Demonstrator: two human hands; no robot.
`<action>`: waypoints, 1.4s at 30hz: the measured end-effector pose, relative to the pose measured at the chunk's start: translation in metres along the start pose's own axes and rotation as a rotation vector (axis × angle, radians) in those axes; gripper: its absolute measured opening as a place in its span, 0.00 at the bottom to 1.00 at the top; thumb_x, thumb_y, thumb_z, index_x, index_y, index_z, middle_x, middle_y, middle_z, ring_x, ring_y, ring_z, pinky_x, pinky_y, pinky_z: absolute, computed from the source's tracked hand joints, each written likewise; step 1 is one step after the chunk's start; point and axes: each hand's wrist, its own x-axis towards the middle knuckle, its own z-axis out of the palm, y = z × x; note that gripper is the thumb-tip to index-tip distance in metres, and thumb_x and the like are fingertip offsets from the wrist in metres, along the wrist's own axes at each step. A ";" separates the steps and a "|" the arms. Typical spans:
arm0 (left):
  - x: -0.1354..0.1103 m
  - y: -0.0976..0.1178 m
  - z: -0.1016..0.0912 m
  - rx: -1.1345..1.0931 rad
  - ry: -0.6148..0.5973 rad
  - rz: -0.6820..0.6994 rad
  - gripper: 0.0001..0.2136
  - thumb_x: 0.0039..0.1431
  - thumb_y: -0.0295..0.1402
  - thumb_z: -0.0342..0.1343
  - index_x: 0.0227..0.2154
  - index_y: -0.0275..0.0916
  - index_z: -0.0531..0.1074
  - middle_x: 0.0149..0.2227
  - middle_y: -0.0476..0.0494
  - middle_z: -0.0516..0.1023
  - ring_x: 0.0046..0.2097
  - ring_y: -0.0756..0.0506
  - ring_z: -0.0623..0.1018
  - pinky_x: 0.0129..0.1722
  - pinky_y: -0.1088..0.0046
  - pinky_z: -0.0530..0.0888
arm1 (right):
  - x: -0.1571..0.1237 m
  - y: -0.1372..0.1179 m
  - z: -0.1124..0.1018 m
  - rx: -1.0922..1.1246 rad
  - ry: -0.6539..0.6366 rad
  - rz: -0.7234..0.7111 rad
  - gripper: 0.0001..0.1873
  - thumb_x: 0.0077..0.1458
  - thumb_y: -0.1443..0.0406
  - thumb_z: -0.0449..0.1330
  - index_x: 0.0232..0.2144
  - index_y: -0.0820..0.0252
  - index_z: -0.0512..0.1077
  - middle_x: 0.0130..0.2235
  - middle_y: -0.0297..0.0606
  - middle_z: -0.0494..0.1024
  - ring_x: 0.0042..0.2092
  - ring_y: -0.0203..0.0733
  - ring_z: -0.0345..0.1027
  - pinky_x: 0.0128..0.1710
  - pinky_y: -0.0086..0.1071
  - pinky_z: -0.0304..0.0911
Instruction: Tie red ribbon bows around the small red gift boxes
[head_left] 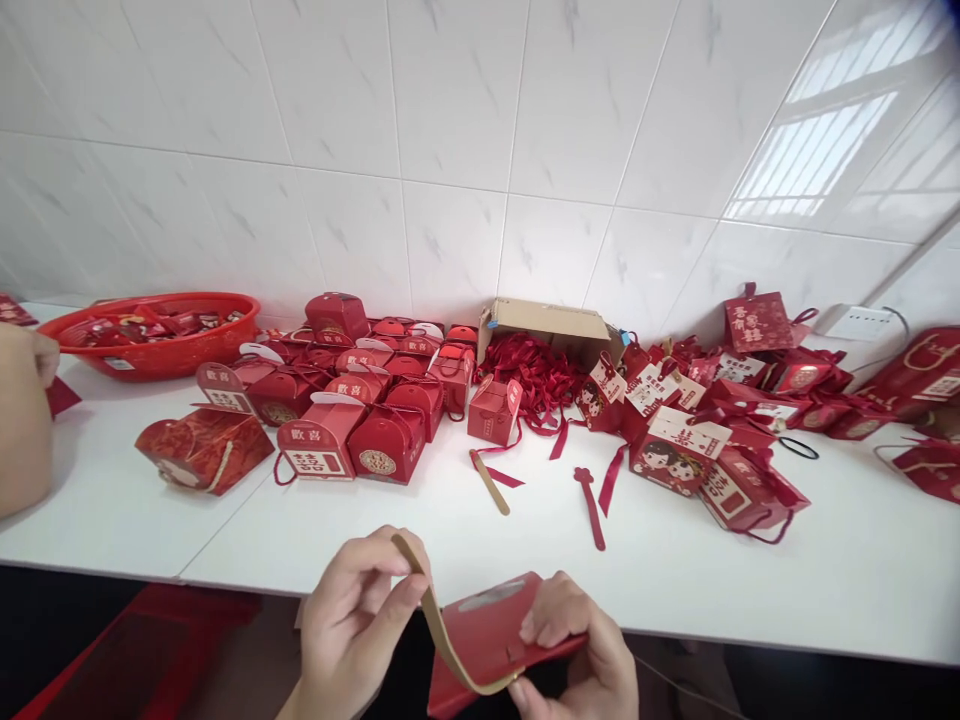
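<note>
Head view: left hand point(360, 612) pinches flat tan strap point(436, 620); right hand point(589, 640) clamps red cardboard box point(481, 637), partly hidden under that grip.

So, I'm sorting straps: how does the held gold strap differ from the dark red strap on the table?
The held gold strap is bent in a curve; the dark red strap is nearly straight. The held gold strap is pinched in the left hand, while the dark red strap lies on the white table. Both are narrow strips.

Head-height view (forward, downward)
</note>
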 end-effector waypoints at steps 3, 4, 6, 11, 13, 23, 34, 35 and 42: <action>-0.003 0.000 0.002 0.049 -0.054 -0.114 0.04 0.61 0.26 0.52 0.35 0.41 0.70 0.28 0.47 0.73 0.33 0.50 0.74 0.33 0.76 0.73 | -0.001 0.000 -0.004 -0.010 -0.036 0.042 0.11 0.51 0.61 0.64 0.32 0.56 0.64 0.25 0.34 0.69 0.25 0.37 0.63 0.23 0.31 0.59; -0.005 0.000 0.002 0.039 -0.077 -0.155 0.05 0.62 0.27 0.51 0.36 0.42 0.71 0.30 0.46 0.75 0.35 0.49 0.76 0.35 0.76 0.75 | -0.002 0.000 -0.007 -0.021 -0.051 0.054 0.11 0.50 0.62 0.64 0.32 0.56 0.64 0.26 0.34 0.69 0.26 0.37 0.64 0.24 0.31 0.60; -0.012 0.001 0.004 0.010 -0.110 -0.237 0.06 0.62 0.28 0.51 0.39 0.44 0.72 0.37 0.43 0.78 0.40 0.46 0.78 0.40 0.73 0.76 | -0.002 0.002 -0.013 -0.044 -0.068 0.072 0.12 0.49 0.66 0.64 0.33 0.56 0.64 0.27 0.34 0.69 0.27 0.38 0.65 0.25 0.32 0.61; -0.021 -0.001 0.011 0.038 -0.085 -0.324 0.11 0.58 0.28 0.56 0.44 0.44 0.72 0.42 0.41 0.79 0.48 0.43 0.78 0.48 0.70 0.75 | -0.002 0.006 -0.021 -0.090 -0.061 0.080 0.15 0.45 0.71 0.65 0.34 0.57 0.65 0.28 0.34 0.70 0.29 0.39 0.66 0.28 0.34 0.63; -0.017 -0.003 0.013 0.086 -0.144 -0.261 0.11 0.57 0.26 0.57 0.42 0.44 0.73 0.43 0.41 0.78 0.48 0.43 0.78 0.48 0.70 0.75 | 0.000 0.006 -0.022 -0.105 -0.055 0.068 0.15 0.44 0.71 0.65 0.34 0.57 0.65 0.28 0.35 0.70 0.29 0.39 0.66 0.28 0.34 0.63; -0.004 -0.005 0.032 0.311 -0.230 -0.133 0.12 0.55 0.22 0.58 0.40 0.44 0.75 0.39 0.47 0.81 0.44 0.46 0.79 0.46 0.73 0.75 | 0.008 0.004 -0.024 -0.166 -0.057 0.002 0.17 0.42 0.73 0.67 0.34 0.58 0.67 0.30 0.36 0.73 0.29 0.40 0.67 0.29 0.36 0.64; -0.006 -0.005 0.038 0.286 -0.231 -0.228 0.07 0.56 0.25 0.58 0.36 0.40 0.77 0.35 0.46 0.82 0.39 0.46 0.81 0.39 0.75 0.77 | 0.006 0.008 -0.026 -0.206 -0.076 0.031 0.15 0.44 0.70 0.67 0.34 0.57 0.67 0.29 0.36 0.74 0.29 0.40 0.68 0.30 0.37 0.65; -0.006 -0.005 0.038 0.283 -0.235 -0.249 0.07 0.56 0.25 0.58 0.36 0.40 0.78 0.35 0.45 0.82 0.39 0.46 0.81 0.39 0.75 0.77 | 0.006 0.008 -0.026 -0.207 -0.074 0.032 0.15 0.44 0.70 0.67 0.34 0.56 0.66 0.29 0.36 0.73 0.29 0.40 0.68 0.30 0.37 0.65; -0.008 -0.006 0.040 0.212 -0.202 -0.370 0.05 0.56 0.29 0.58 0.34 0.40 0.78 0.36 0.44 0.82 0.37 0.45 0.81 0.37 0.74 0.77 | 0.007 0.006 -0.025 -0.201 -0.076 0.037 0.15 0.44 0.70 0.67 0.33 0.57 0.66 0.29 0.36 0.73 0.29 0.40 0.68 0.29 0.37 0.65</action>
